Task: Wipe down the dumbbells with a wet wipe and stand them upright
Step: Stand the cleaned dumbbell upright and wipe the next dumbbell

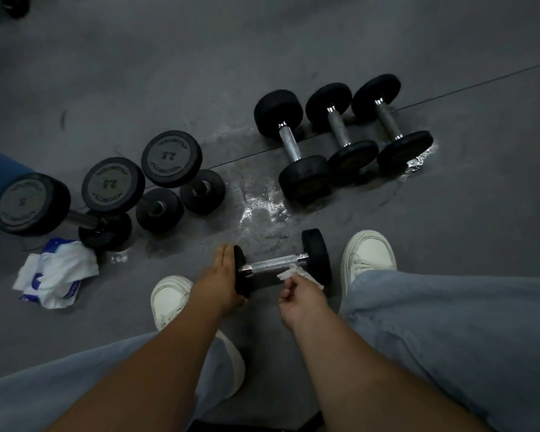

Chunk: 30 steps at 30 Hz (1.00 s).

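**Handle wipe under way, dumbbell braced between the feet**

The dumbbell (275,264) being cleaned lies sideways low over the floor, between the person's two white shoes, its steel handle facing up. The left hand (222,277) holds the left end weight, palm against the outer face, fingers fairly straight and the thumb apparently curled round the lower rim. This probably keeps the bar from rolling or swinging away under the rubbing. The right hand (296,299) is clenched round a bunched wet wipe (289,273) and presses it against the near side of the handle, close to the right end weight. Whether that weight rests on the floor or hangs just above it cannot be told.

To the left stand three upright dumbbells (113,185) in a slanting row, label faces up; two read 2.5 and the nearest to the edge reads 5. Judging by the task, these are finished and set out of the way. To the right, well apart from them, three lying dumbbells (340,132) wait side by side, likely still to be done, so the work is about half through.

A blue-and-white wipe packet (56,272), with loose wipes spilling from it, lies just beside the upright row within the left arm's reach. Wet streaks (259,210) shine on the grey floor (449,213) between the two groups.
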{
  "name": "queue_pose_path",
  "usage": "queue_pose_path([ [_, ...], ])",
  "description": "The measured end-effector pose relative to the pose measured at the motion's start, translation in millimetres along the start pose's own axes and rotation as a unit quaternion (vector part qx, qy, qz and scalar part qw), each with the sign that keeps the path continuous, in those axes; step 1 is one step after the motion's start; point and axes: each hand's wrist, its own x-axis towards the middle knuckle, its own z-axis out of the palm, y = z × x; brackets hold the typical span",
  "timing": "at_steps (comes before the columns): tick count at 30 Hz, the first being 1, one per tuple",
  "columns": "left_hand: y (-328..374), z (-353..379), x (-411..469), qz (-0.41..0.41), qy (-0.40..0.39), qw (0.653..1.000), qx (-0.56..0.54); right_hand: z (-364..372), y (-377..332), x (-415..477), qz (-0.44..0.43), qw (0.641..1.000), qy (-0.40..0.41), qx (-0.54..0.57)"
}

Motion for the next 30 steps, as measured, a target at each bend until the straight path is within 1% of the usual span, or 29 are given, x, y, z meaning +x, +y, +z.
queue_pose_path([
  [4,3.9,-0.4,0.5,-0.016,-0.005,1.000,0.012,2.2,-1.9,2.8,0.007,1.000,0.019,0.007],
  [7,0.5,2.0,1.7,-0.003,0.000,1.000,-0.006,13.3,-4.7,10.8,0.001,0.997,0.017,0.072],
  [8,-1.0,4.0,1.5,0.002,0.008,1.000,-0.015,19.6,-4.4,19.6,-0.003,0.996,0.028,0.084],
  [10,-3.7,9.8,-0.6,0.008,0.022,0.999,-0.025,35.0,-0.9,32.8,-0.015,0.996,0.047,0.074],
  [13,-6.8,19.1,-3.6,0.014,0.031,0.999,-0.035,53.7,3.9,40.4,-0.041,0.996,0.082,0.015],
  [15,-8.9,17.7,0.0,0.013,0.031,0.998,-0.048,58.6,3.6,35.9,-0.064,0.996,0.059,-0.005],
  [17,-10.6,13.7,5.6,0.012,0.017,0.998,-0.059,50.0,5.5,32.9,-0.083,0.994,0.075,0.008],
  [19,-12.5,13.0,9.7,0.021,0.012,0.997,-0.071,37.9,10.8,32.4,-0.130,0.988,0.079,-0.002],
  [20,-13.2,13.8,10.0,0.025,0.016,0.996,-0.078,34.4,12.7,33.5,-0.137,0.988,0.075,-0.012],
  [22,-13.5,16.0,9.4,0.028,0.025,0.995,-0.089,33.3,10.7,35.6,-0.129,0.989,0.069,-0.025],
  [24,-12.5,16.6,8.8,0.023,0.027,0.995,-0.096,35.1,4.6,34.6,-0.116,0.990,0.053,-0.067],
  [26,-12.2,15.0,9.9,0.023,0.033,0.994,-0.105,36.5,3.2,36.8,-0.129,0.987,0.033,-0.091],
  [28,-11.6,12.9,10.4,0.023,0.030,0.993,-0.113,29.9,2.6,33.9,-0.138,0.985,0.029,-0.104],
  [29,-10.6,11.7,10.0,0.022,0.026,0.993,-0.114,23.0,2.9,33.9,-0.124,0.986,0.036,-0.102],
  [30,-9.7,10.9,8.8,0.019,0.022,0.993,-0.115,15.4,2.8,31.1,-0.092,0.991,0.046,-0.083],
])
